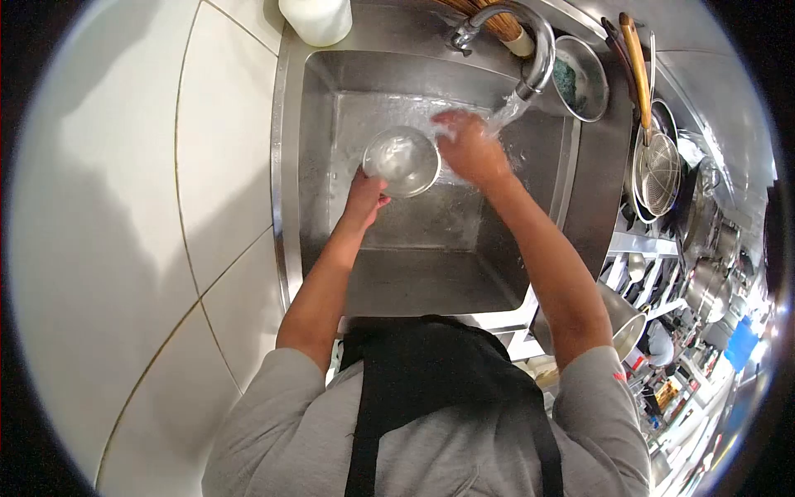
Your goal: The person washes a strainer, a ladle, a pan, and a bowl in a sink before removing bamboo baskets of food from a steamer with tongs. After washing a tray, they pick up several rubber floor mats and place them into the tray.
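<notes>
My left hand [365,198] grips the rim of a small round metal bowl [402,161], held over the steel sink [414,286]. Inside the bowl the surface looks pale and shiny. To the right of the bowl, my right hand [472,149] is in the water running from the curved faucet [544,58]. Its fingers are bent toward the bowl and blurred, so whether anything is in them cannot be made out.
A white container [319,18] stands at the sink's back left corner. Behind the faucet lies a straw brush [501,29]. An oval metal bowl [590,76] holds a green scouring pad. Strainers [660,174] are at the right, a tiled wall [232,124] at the left.
</notes>
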Tool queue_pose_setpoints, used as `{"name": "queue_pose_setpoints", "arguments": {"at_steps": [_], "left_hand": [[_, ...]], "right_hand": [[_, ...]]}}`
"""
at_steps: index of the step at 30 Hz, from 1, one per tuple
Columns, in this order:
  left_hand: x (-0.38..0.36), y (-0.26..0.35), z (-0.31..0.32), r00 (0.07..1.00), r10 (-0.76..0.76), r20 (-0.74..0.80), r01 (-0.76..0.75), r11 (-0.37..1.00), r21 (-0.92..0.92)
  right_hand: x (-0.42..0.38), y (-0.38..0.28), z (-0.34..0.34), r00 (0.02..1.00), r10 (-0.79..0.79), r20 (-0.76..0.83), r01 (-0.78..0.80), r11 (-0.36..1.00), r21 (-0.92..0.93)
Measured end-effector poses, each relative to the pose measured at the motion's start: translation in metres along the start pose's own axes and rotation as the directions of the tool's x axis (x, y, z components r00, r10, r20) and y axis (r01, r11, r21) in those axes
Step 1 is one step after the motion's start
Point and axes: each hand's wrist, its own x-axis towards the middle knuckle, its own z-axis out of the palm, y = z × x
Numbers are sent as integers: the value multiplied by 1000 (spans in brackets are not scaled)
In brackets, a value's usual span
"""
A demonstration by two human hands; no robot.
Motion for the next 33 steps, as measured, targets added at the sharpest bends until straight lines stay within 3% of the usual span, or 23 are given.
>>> {"name": "queue_pose_setpoints", "arguments": {"at_steps": [3, 6, 7, 8, 9, 10, 11, 13, 14, 15, 17, 19, 21, 22, 24, 25, 26, 28, 29, 30, 31, 32, 33], "left_hand": [[19, 16, 33, 991, -94, 94, 82, 989, 120], [32, 35, 58, 969, -187, 160, 133, 945, 300], [26, 53, 72, 962, -219, 161, 149, 921, 360], [29, 63, 81, 982, -132, 135, 15, 767, 641], [30, 68, 89, 971, 153, 181, -235, 718, 655], [29, 70, 98, 878, 418, 233, -459, 597, 658], [27, 72, 105, 709, 644, 289, -641, 415, 646], [14, 87, 120, 809, 503, 303, -587, 686, 430], [11, 90, 128, 843, 427, 328, -523, 795, 308], [16, 82, 136, 834, 499, 238, -543, 818, 188], [35, 52, 146, 804, 594, 29, -593, 804, -52], [24, 32, 155, 847, 522, 100, -512, 852, -113], [-14, 17, 181, 867, 495, 62, -472, 854, -219], [-17, 13, 177, 915, 355, 193, -319, 928, -194], [-26, 27, 175, 931, 287, 227, -228, 940, -254], [-30, 37, 175, 935, 256, 246, -183, 941, -284], [-22, 44, 173, 942, 266, 206, -183, 919, -350], [11, 35, 127, 939, 47, 340, 67, 947, -316], [12, 36, 112, 919, 28, 394, 88, 958, -273], [12, 31, 105, 937, -15, 350, 103, 967, -234], [9, 23, 99, 950, -63, 304, 127, 973, -194], [5, 12, 94, 960, -111, 257, 155, 976, -155], [3, -2, 93, 961, -158, 225, 188, 975, -117]], "right_hand": [[-39, 4, 5, 891, -341, 298, 446, 777, -444], [-47, 20, 11, 865, -207, 458, 438, 757, -485], [-45, 18, 8, 909, -89, 406, 257, 889, -378], [-41, 13, 3, 927, 36, 373, 62, 967, -247], [-39, 11, 2, 917, 164, 363, -137, 986, -100], [-39, 21, 10, 959, 116, 260, -177, 958, 224], [-40, 39, 23, 984, 106, 140, -164, 834, 526], [-28, 43, 22, 946, 307, 102, -210, 343, 916], [-17, 43, 17, 872, 433, 230, -260, 11, 966], [-10, 30, 4, 777, 498, 385, -246, -324, 914], [-9, -2, -19, 778, 557, 292, -114, -332, 937], [4, 9, -13, 809, 535, 245, -31, -376, 926], [5, 19, -15, 795, 602, 75, -159, 88, 983], [3, 24, -15, 796, 606, -13, -225, 315, 922], [-2, 49, 12, 923, 368, -112, -292, 859, 420], [-4, 44, 11, 970, 230, -81, -225, 972, 65], [-15, 37, 6, 994, 40, 104, -22, 985, -172], [-26, 22, -9, 969, -15, 248, 25, 999, -35], [-26, 20, -10, 947, -54, 315, 44, 998, 39], [-21, 27, -5, 953, -141, 266, 63, 957, 284], [-16, 32, 0, 968, -14, 251, -147, 781, 607], [-11, 35, 6, 952, 114, 284, -304, 460, 834], [-1, 34, 7, 911, 215, 352, -372, 56, 927]]}}
